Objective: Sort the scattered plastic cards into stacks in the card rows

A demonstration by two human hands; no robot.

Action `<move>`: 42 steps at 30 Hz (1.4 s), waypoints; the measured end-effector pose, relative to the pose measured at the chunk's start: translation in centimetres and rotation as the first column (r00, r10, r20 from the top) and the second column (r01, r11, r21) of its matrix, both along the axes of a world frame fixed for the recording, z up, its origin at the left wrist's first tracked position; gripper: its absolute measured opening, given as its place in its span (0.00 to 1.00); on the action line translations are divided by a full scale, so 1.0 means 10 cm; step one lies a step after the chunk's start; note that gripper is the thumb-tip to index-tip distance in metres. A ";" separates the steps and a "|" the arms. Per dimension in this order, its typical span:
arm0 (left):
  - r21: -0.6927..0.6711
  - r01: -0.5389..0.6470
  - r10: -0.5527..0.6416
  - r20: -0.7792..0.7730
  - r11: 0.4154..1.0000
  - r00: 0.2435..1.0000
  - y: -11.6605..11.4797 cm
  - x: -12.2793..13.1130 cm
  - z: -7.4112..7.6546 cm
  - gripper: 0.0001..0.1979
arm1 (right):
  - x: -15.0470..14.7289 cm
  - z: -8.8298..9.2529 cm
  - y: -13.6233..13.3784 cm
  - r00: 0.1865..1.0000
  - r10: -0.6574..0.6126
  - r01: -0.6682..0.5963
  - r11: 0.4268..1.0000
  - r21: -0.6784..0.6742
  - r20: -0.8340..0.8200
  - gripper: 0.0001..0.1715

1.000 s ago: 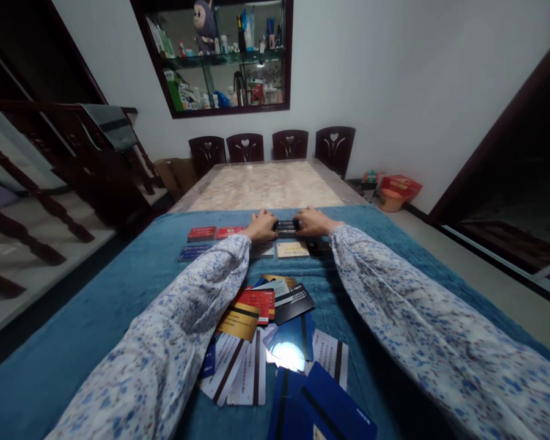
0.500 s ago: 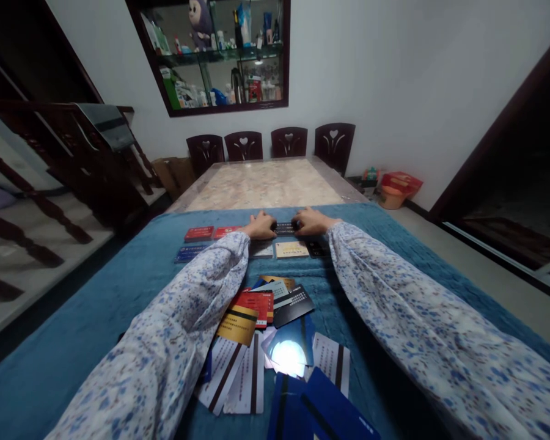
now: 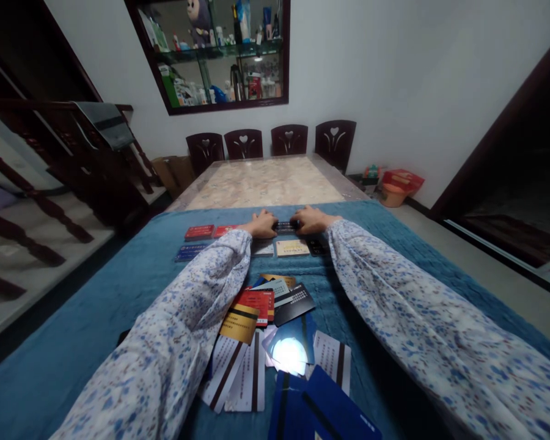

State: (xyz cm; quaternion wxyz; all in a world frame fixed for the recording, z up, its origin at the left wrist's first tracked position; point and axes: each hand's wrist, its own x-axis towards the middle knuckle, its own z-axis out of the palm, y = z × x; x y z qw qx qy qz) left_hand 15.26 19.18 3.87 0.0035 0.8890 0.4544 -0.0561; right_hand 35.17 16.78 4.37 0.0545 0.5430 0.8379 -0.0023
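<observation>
At the back of the blue cloth, a black card (image 3: 285, 228) lies between my two hands. My left hand (image 3: 263, 225) grips its left end with curled fingers. The right end is in my right hand (image 3: 312, 220), fingers bent; both sets of fingertips are partly hidden. Left of them sit two red cards (image 3: 199, 232). A nearer row holds a blue card (image 3: 190, 252), a pale card (image 3: 262, 247), a cream-yellow card (image 3: 292, 247) and another black card (image 3: 318, 247) beneath my right wrist. My left sleeve covers part of this row.
Nearer me is a loose, overlapping pile: a gold card (image 3: 239, 324), a red card (image 3: 259, 302), white striped cards (image 3: 247, 379) and dark blue cards (image 3: 341, 406). A bright light spot falls on it. Beyond the blue cloth (image 3: 132, 287) are the marble-patterned tabletop (image 3: 261, 180) and chairs (image 3: 288, 142).
Both hands stay at the black card with almost no movement. The whole view has shifted very slightly; the cards keep their places.
</observation>
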 end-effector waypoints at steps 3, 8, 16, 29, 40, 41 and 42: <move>0.001 0.019 -0.019 -0.017 1.000 1.000 -0.01 0.01 0.00 0.22 | -0.01 0.00 -0.01 1.000 -0.003 0.003 1.000 0.010 0.007 0.29; 0.012 0.023 -0.023 -0.004 1.000 1.000 -0.05 -0.02 0.00 0.24 | -0.02 0.00 -0.03 1.000 -0.005 0.005 1.000 0.017 0.013 0.30; 0.059 0.036 -0.039 0.040 0.998 0.998 -0.15 -0.10 0.08 0.28 | 0.01 0.06 -0.06 1.000 -0.016 0.017 0.998 0.054 -0.021 0.39; 0.190 0.035 -0.062 0.138 0.981 0.989 -0.95 -0.98 0.30 0.19 | -0.23 0.18 -0.43 0.984 0.124 -0.101 0.980 0.173 -0.129 0.16; 0.240 -0.094 0.030 0.257 0.966 0.966 -1.64 -1.90 0.27 0.12 | -0.86 0.25 -0.98 0.970 0.208 -0.180 0.963 0.201 -0.128 0.18; 0.249 -0.109 0.040 0.265 0.962 0.963 -1.71 -1.97 0.26 0.12 | -0.92 0.25 -1.03 0.967 0.217 -0.189 0.962 0.195 -0.133 0.18; 0.257 -0.120 0.046 0.275 0.959 0.960 -1.77 -2.04 0.25 0.12 | -0.98 0.25 -1.07 0.964 0.225 -0.197 0.961 0.193 -0.139 0.18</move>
